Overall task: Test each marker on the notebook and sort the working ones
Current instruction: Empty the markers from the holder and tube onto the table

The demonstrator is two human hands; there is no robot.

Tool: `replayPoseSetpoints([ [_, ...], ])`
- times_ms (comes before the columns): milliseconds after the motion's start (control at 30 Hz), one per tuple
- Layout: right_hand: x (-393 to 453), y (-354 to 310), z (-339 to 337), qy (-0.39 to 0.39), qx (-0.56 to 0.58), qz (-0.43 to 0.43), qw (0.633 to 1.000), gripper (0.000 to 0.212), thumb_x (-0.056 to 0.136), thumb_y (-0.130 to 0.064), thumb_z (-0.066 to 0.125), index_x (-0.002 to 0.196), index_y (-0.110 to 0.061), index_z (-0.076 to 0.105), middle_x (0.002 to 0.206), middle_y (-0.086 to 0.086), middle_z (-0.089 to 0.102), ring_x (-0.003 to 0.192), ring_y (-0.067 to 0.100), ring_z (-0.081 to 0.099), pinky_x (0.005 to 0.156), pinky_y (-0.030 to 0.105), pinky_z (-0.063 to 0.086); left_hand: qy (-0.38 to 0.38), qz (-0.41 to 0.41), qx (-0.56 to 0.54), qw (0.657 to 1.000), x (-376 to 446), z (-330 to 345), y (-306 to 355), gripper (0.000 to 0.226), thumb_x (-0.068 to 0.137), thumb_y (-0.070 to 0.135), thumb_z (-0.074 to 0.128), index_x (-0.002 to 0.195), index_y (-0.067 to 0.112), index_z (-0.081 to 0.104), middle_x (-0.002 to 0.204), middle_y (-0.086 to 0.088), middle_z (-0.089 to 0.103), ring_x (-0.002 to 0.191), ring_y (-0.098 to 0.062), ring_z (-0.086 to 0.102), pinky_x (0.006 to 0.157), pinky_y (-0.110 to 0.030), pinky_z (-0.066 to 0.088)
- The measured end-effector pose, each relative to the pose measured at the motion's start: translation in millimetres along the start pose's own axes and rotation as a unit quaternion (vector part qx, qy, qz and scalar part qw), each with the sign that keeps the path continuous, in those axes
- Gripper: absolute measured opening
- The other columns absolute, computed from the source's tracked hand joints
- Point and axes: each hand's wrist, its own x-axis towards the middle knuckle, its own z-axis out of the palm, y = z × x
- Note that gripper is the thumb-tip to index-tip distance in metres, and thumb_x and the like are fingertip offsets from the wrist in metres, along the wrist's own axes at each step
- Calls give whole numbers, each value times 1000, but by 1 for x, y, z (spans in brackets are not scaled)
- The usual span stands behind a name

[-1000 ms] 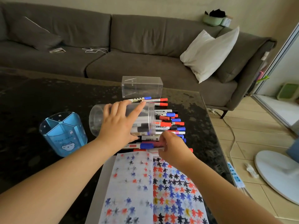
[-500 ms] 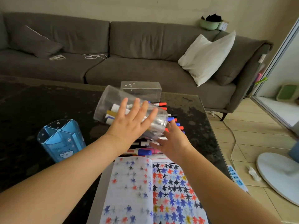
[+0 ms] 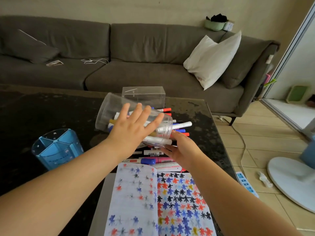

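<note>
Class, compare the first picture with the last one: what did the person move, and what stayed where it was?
The clear cup was lifted off the table and tipped, mouth toward the marker pile; markers now slide out. The left hand still holds its side, and the right hand has moved to under its mouth. The blue holder, clear box and notebook stayed put.

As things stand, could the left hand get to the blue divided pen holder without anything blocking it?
Probably not right away. The way to the blue pen holder looks free across bare table, but the left hand is pressed flat on the tilted clear cup of markers, so it would have to set that down.
</note>
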Motion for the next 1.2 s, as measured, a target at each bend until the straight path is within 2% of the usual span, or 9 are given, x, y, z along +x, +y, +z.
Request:
replayPoseSetpoints([
  [233,1,4,1,0,-118,9,993,17,97,-12,50,109,-5,59,103,13,63,80,17,63,58,22,54,-46,-65,-54,995,-17,15,0,122,37,39,91,140,16,30,122,-21,53,111,-38,48,93,-52,29],
  [433,5,-3,-7,74,-159,-86,981,15,97,-6,48,102,-9,62,98,5,63,83,12,60,73,23,53,-75,-121,-76,987,-29,24,-12,121,37,39,92,140,17,32,122,-21,53,111,-38,48,92,-53,29],
  [500,10,-8,-14,139,-226,-119,957,16,98,-12,47,105,-14,61,94,2,61,76,11,59,77,28,52,-96,-139,-81,982,-32,21,-18,121,36,40,92,141,17,35,124,-21,52,112,-38,47,92,-53,27],
  [600,11,-8,-20,188,-389,-167,886,20,99,-22,44,116,-18,56,87,-3,59,71,12,56,58,24,48,-131,-174,-79,973,-34,17,-20,115,51,46,86,147,20,28,135,-18,43,122,-36,42,98,-52,24],
  [667,12,-3,-18,144,-460,-175,859,29,99,-26,44,127,-20,49,98,-2,59,77,13,56,59,23,46,-110,-195,-90,970,-32,17,-21,115,46,46,89,144,18,35,130,-20,47,117,-37,46,95,-54,27],
  [800,14,4,-14,132,-610,-206,754,50,98,-36,43,145,-25,30,150,0,32,137,26,26,112,46,28,-38,-181,-118,976,-28,20,-20,117,39,44,91,139,16,37,123,-23,51,111,-40,50,92,-56,35],
  [933,2,-1,-5,35,-477,-284,831,38,99,-31,43,137,-27,43,136,-7,49,118,11,51,91,20,45,13,-128,-111,985,-27,17,-21,117,40,50,89,139,18,37,124,-22,52,112,-40,50,92,-54,37],
  [1000,-1,-5,1,-18,-445,-288,848,35,99,-32,42,133,-28,47,130,-9,54,114,8,55,90,21,47,20,-96,-106,989,-27,15,-22,115,42,55,86,140,19,38,125,-20,52,112,-39,49,93,-53,35],
  [1200,5,-14,12,-152,-567,-295,754,44,93,-34,55,136,-29,47,137,-7,49,120,6,47,98,20,41,-8,-89,-151,985,-25,12,-9,112,45,57,84,139,26,33,130,-22,51,122,-41,47,101,-64,28],
])
